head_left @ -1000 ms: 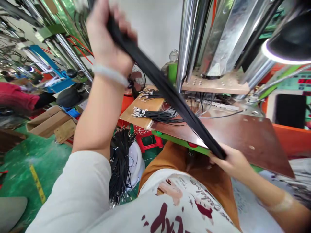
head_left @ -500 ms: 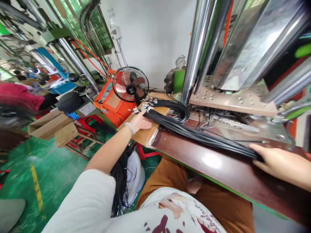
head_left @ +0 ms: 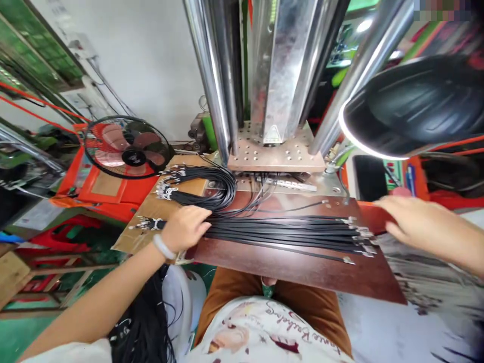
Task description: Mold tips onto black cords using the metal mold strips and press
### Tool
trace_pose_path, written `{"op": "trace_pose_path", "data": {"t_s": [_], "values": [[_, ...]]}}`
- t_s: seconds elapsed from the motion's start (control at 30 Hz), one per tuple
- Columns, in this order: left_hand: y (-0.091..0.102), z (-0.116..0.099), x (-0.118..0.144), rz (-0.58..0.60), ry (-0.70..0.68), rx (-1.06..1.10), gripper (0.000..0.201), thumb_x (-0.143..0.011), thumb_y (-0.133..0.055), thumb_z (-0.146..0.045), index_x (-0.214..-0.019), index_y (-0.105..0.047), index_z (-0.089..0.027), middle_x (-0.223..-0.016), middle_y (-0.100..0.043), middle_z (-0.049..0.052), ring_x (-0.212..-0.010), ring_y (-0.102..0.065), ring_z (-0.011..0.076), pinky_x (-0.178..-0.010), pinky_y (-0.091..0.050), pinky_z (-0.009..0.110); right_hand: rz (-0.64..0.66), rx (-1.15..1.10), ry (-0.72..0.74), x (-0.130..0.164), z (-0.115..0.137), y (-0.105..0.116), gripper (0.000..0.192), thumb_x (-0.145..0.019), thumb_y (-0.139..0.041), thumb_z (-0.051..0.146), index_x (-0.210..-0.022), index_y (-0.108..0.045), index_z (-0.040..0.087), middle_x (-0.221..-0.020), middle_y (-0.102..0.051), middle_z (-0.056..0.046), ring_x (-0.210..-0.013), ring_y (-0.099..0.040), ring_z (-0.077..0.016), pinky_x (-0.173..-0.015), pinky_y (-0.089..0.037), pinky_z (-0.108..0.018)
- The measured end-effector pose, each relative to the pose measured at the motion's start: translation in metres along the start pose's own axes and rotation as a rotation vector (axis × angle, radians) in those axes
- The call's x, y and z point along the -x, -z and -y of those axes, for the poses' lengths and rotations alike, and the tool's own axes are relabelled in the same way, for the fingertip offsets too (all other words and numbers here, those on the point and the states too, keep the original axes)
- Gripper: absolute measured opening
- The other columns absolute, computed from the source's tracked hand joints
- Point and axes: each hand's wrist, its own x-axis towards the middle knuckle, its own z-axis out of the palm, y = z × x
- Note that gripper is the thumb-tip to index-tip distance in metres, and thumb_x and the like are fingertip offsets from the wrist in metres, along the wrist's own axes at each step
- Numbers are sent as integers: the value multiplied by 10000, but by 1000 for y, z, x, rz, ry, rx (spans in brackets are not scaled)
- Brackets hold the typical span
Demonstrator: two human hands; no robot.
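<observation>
Left hand [head_left: 185, 228]: palm down on the left end of the cable bundle [head_left: 280, 233], fingers curled loosely over the strands, pressing rather than gripping; pale bracelet on the wrist.
Right hand [head_left: 416, 222]: just past the right end of the bundle, over the board's right edge, fingers stretched and slightly spread, holding nothing, not touching the strands.
Bundle: many thin black cables lying flat and roughly parallel across the brown board [head_left: 302, 269], left to right, in front of the body.
Right ends: small metal terminals [head_left: 359, 237] fanned out, not quite level with each other; one strand at the near edge lies a little apart.
Left ends: hidden under the left hand; terminals of another lot [head_left: 147, 223] stick out on the cardboard [head_left: 128, 239] beside it.
Further cables: a looped bunch [head_left: 212, 187] behind, on the cardboard and board, apart from the flat bundle.
Handling, judged: light, limp, smooth-sheathed, so likely to slide over each other and splay once lifted; thin strands easy to kink; terminals small and probably easy to bend or snag.
Where to hold, judged: around the whole bundle near each end, just inside the terminals, on the sheath and never on the metal; one grip at mid-length would let both ends droop.
Surroundings: steel press columns [head_left: 212, 75] behind the board, fan [head_left: 126, 148] at left, black lamp [head_left: 416, 108] at upper right.
</observation>
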Motion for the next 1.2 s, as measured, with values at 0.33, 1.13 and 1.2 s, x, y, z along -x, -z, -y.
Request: {"op": "trace_pose_path", "data": {"t_s": [0.33,1.13,1.2], "values": [[-76,-124,-112,272,-314,498,968,-760,-672,-624,-1458,-355,-32,-1549,-247,298,-1491,-158,393,-1220,-72,520,-38,-59,260,-113,64,-10,192,-937,-464,268,-951,-611,145,-896,-592,-106,-823,-564,-221,-734,-422,-321],[-37,-111,-183,643,59,588,434,-701,-790,-234,-454,-435,-193,-441,-426,-39,-500,-477,141,-670,-441,263,-976,-895,-552,16,93,-22,139,-809,-673,292,-911,-699,202,-839,-698,-55,-762,-659,-213,-724,-527,-366],[-32,-108,-191,810,91,692,403,-792,-700,-245,-477,-457,-185,-451,-508,-34,-473,-487,115,-604,-425,233,-999,-898,-540,17,94,-22,124,-808,-675,269,-912,-699,205,-846,-699,-54,-762,-657,-212,-714,-527,-362]]}}
